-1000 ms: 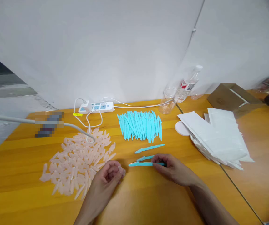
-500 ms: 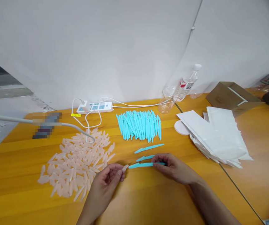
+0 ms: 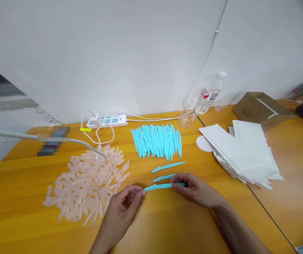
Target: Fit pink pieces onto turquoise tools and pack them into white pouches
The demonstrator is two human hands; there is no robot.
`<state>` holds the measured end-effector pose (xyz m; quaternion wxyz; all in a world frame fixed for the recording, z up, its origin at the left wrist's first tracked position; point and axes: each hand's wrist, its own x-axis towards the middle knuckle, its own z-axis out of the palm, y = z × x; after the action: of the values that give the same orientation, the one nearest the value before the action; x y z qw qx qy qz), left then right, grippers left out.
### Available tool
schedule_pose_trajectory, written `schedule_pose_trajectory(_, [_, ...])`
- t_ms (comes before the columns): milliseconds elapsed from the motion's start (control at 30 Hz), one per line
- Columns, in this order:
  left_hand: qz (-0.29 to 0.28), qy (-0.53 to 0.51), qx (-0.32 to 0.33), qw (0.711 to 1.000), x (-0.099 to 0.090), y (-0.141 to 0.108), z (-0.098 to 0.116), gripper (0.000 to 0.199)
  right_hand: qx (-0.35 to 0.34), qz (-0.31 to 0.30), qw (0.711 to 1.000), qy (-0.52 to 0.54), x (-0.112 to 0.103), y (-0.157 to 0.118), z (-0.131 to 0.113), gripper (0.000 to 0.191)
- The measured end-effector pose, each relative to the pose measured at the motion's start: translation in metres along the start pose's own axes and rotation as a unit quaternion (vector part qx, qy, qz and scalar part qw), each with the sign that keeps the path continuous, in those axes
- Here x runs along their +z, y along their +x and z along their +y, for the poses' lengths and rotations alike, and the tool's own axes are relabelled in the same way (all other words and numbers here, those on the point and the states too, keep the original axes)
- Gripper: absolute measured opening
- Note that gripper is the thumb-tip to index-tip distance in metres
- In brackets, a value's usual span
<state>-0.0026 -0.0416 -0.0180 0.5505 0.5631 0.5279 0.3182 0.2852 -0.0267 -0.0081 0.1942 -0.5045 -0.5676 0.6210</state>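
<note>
Brought pale cap point(image 3: 143, 192), pinched in left hand point(image 3: 122, 208), to tip of blue stick point(image 3: 162, 186), grasped by right hand point(image 3: 196, 192) nearside of blue pile point(image 3: 156, 141); best kept in line.

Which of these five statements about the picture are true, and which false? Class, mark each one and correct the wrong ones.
1. The right hand holds a blue stick. True.
2. The left hand is empty. False: the left hand pinches a small pink piece.
3. The pink heap lies to the left of the blue heap. True.
4. The bottle has a red cap. False: it has a white cap.
5. White envelopes lie to the right of the blue heap. True.
</note>
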Motion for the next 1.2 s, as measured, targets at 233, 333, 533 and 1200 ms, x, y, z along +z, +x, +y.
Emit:
schedule_pose_trajectory(233, [0.017,-0.022,-0.01,1.0,0.001,-0.003,-0.004,0.031,-0.008,0.003,1.0,-0.006,0.0,0.0,-0.001,0.033])
schedule_pose_trajectory(333, [-0.005,0.001,-0.011,1.0,0.01,-0.003,-0.001,0.03,-0.01,-0.003,1.0,-0.014,0.004,-0.001,-0.003,0.032])
schedule_pose_trajectory(533, [0.002,0.199,0.105,0.974,0.029,0.003,0.002,0.021,-0.101,0.114,0.969,-0.195,0.004,-0.008,-0.007,0.021])
schedule_pose_trajectory(1200, [0.068,0.396,0.304,0.864,0.051,0.036,0.001,0.015,-0.167,0.227,0.865,-0.415,-0.008,0.007,0.013,0.026])
